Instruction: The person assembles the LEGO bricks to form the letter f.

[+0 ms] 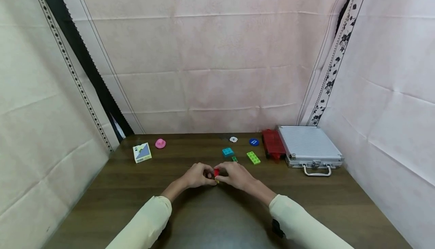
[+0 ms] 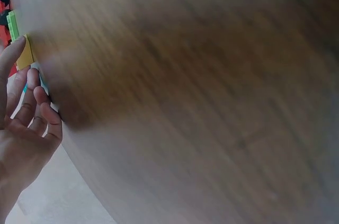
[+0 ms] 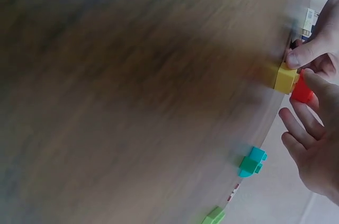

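Over the middle of the table, my left hand (image 1: 198,175) and right hand (image 1: 235,175) meet at two toy building blocks. The left thumb and fingers pinch a yellow block (image 3: 285,78), low against the tabletop. Thumb and fingertips of my right hand (image 3: 320,144) hold a red block (image 3: 302,87) right against the yellow one's studded side. Whether the two are pressed fully together I cannot tell. Beyond the hands lie a light blue block (image 1: 228,152), a small green block (image 1: 234,159) by it, and a lime green block (image 1: 253,157).
At the back right, a silver case (image 1: 310,145) stands beside a red toy vehicle (image 1: 273,143). A blue disc (image 1: 253,142) and a white disc (image 1: 233,139) lie near the back edge. Left of them are a pink object (image 1: 160,143) and a small box (image 1: 142,152). White cloth (image 1: 217,64) hangs behind.
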Motion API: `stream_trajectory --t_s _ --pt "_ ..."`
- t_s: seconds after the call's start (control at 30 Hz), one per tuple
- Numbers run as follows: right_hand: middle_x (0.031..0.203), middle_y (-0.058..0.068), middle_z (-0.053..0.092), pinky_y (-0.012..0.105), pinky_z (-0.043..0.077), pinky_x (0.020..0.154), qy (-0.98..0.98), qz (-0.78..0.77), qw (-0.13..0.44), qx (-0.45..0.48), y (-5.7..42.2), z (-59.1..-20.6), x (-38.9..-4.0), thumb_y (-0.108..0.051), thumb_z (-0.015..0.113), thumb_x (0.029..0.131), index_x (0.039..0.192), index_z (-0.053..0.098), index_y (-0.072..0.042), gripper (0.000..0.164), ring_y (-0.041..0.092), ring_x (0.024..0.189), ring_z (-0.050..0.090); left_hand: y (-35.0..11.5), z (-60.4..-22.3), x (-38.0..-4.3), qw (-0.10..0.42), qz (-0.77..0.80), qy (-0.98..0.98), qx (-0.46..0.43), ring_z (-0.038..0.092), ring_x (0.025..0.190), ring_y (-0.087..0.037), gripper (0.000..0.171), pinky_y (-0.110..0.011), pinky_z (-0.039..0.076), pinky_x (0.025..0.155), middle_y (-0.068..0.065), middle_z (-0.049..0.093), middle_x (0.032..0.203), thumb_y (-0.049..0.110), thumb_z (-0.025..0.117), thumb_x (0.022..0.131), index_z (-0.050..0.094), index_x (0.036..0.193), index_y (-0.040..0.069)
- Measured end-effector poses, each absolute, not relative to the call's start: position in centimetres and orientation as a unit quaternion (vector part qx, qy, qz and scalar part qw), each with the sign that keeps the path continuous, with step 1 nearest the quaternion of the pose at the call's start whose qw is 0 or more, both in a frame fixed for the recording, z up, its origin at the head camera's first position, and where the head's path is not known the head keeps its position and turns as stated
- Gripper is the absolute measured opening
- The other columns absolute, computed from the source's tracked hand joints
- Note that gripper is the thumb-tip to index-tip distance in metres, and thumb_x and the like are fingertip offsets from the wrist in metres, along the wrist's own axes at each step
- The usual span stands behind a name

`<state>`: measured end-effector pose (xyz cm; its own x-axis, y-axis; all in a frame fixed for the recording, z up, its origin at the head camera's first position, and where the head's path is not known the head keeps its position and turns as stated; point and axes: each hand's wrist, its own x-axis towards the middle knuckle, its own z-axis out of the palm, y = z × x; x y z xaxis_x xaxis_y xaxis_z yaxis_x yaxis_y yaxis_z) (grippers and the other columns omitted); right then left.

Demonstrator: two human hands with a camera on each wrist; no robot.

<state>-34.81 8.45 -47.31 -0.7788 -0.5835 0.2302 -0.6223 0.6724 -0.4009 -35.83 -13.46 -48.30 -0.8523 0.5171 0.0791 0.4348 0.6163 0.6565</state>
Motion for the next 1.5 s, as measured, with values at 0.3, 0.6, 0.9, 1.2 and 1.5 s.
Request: stream_trajectory --t_s 0.3,0.6,0.9,1.2,1.5 --pt "0.117 -0.001 0.074 0.032 0.056 0.084 -0.911 0.246 0.043 0.329 8.5 -47.1 -34.5 -0.031 0.076 0.098 0.129 0.072 -0.014 0.036 0.015 0.103 0.07 -13.3 -48.2 -35.8 0.058 0.345 0.898 0.266 0.054 0.072 -0.011 0.017 -0.025 0.043 0.063 0.004 0.063 0.082 0.023 0.087 0.087 0.074 0.095 0.015" --pt "0.108 -0.001 0.077 0.023 0.056 0.08 -0.901 0.272 0.027 0.336 8.4 -47.0 -34.9 -0.026 0.077 0.097 0.126 0.072 -0.013 0.033 0.008 0.095 0.072 -13.4 -47.6 -35.5 0.053 0.347 0.897 0.27 0.055 0.073 -0.012 0.019 -0.025 0.044 0.064 0.002 0.064 0.082 0.022 0.087 0.087 0.075 0.098 0.011" --pt "0.111 -0.001 0.076 0.027 0.057 0.084 -0.899 0.291 0.03 0.325 8.4 -47.7 -35.0 -0.026 0.078 0.096 0.126 0.071 -0.013 0.033 0.012 0.1 0.072 -13.5 -47.8 -35.7 0.04 0.331 0.899 0.285 0.054 0.074 -0.013 0.02 -0.026 0.044 0.064 0.002 0.063 0.082 0.021 0.086 0.087 0.074 0.099 0.012" --pt "0.122 0.0 0.071 0.033 0.056 0.089 -0.904 0.279 0.052 0.321 8.3 -48.4 -34.1 -0.026 0.076 0.098 0.135 0.066 -0.013 0.041 0.015 0.11 0.068 -13.4 -47.9 -35.4 0.049 0.329 0.899 0.284 0.054 0.073 -0.014 0.02 -0.027 0.044 0.064 0.001 0.063 0.083 0.023 0.085 0.089 0.073 0.098 0.01" --pt "0.132 0.006 0.067 0.038 0.054 0.097 -0.898 0.293 0.051 0.325 8.9 -47.2 -34.1 -0.03 0.075 0.098 0.139 0.063 -0.01 0.047 0.02 0.12 0.065 -13.4 -48.2 -35.5 0.051 0.33 0.899 0.284 0.056 0.075 -0.013 0.022 -0.027 0.046 0.066 -0.002 0.065 0.086 0.025 0.084 0.089 0.073 0.102 0.011"
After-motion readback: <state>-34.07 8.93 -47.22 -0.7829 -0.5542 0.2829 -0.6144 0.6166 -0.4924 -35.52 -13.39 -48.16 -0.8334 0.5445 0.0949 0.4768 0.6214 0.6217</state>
